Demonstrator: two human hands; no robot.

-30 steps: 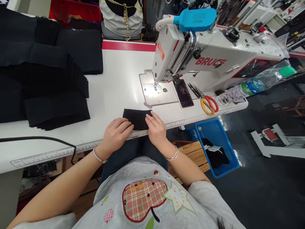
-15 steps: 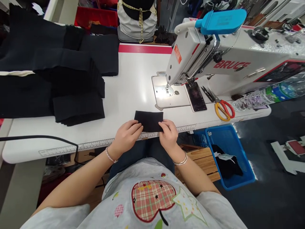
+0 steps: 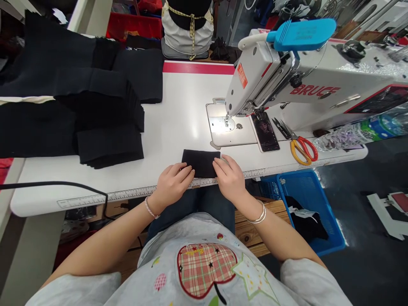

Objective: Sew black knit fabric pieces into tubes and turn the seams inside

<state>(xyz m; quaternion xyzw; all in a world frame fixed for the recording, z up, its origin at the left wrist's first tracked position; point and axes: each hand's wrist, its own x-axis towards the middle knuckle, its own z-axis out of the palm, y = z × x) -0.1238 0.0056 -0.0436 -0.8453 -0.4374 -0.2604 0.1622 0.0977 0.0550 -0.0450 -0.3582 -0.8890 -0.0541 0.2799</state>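
Observation:
A small black cloth piece lies at the front edge of the white table, over the printed ruler strip. My left hand pinches its left end between thumb and fingers. At its right end, my right hand has its fingers pressed together on the cloth's edge. Behind and to the right stands a white sewing machine, its needle above a metal plate.
Stacks of black fabric cover the table's left side. Right of the metal plate are a phone, orange-and-red scissors and a plastic bottle. A blue basket stands below, and a black cable crosses the left edge.
My right hand has shifted on the cloth's right end, its fingers now further over the edge. The whole view has moved slightly. My left hand keeps its grip.

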